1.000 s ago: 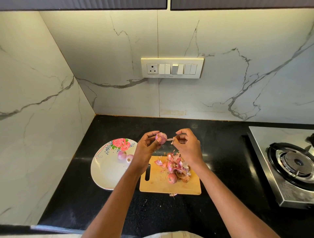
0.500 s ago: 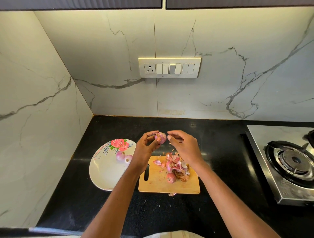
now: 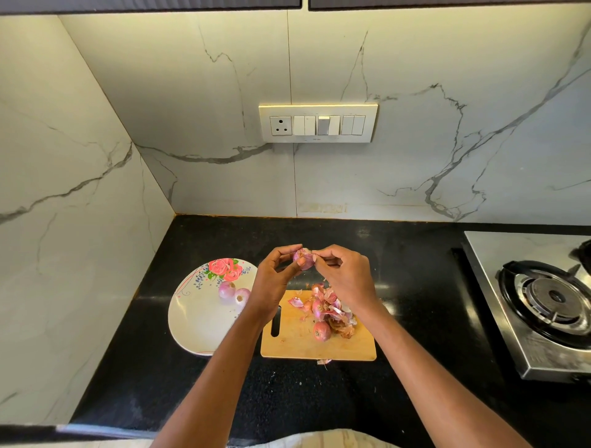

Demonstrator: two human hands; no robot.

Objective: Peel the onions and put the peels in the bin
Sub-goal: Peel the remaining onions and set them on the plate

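Left hand gripping small onion above cutting board, right hand pinching its loose skin — peel heap below, two peeled onions on floral plate.

Two walls meet in a corner at the left, both clad in pale marble-look slabs with thin grey veins. On the back wall sits a cream switch panel — one socket at its left end, a row of switches beside it. Light falls from above and brightens the panel's top edge. Dark cupboards run along the top. Below lies a black speckled counter, glossy near the wall. At the right stands a steel gas stove — one black burner ring shows.
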